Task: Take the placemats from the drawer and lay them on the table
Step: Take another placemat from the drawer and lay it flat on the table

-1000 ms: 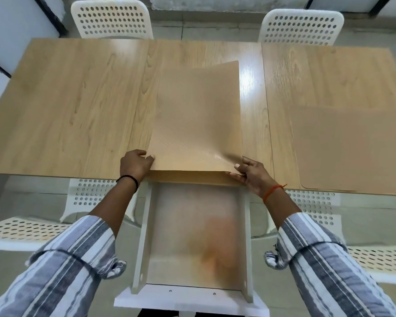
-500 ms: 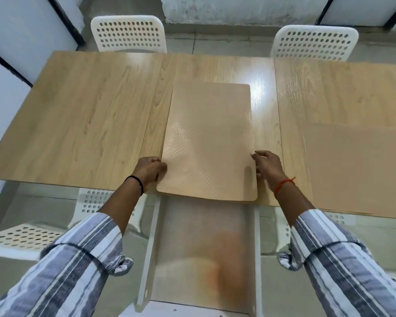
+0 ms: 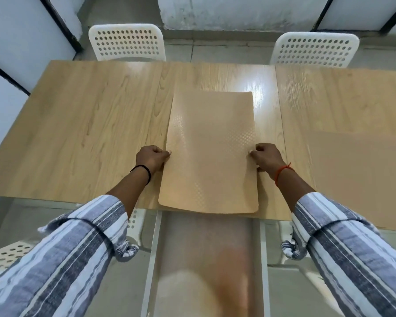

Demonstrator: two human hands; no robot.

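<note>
You had the placemat on the table, in its middle part, with the near short edge of the mat reaching a little over the table's near edge, just above the open drawer. Your left hand pinched the mat's left long edge, and your right hand pinched the right long edge, both with curled fingers and the thumb on top. The mat looked thin, light and flexible, with a fine embossed pattern; I judge that it would bend or sag if you took it by one corner only, so the two long edges were a good place to hold it. Its surface seemed smooth, so it could slide easily on the shiny table. A second placemat lay flat on the table to the right of the first one. Inside the drawer something pale was visible, but it was too blurred to say if more mats were there. Two white chairs stood at the far side of the table.
</note>
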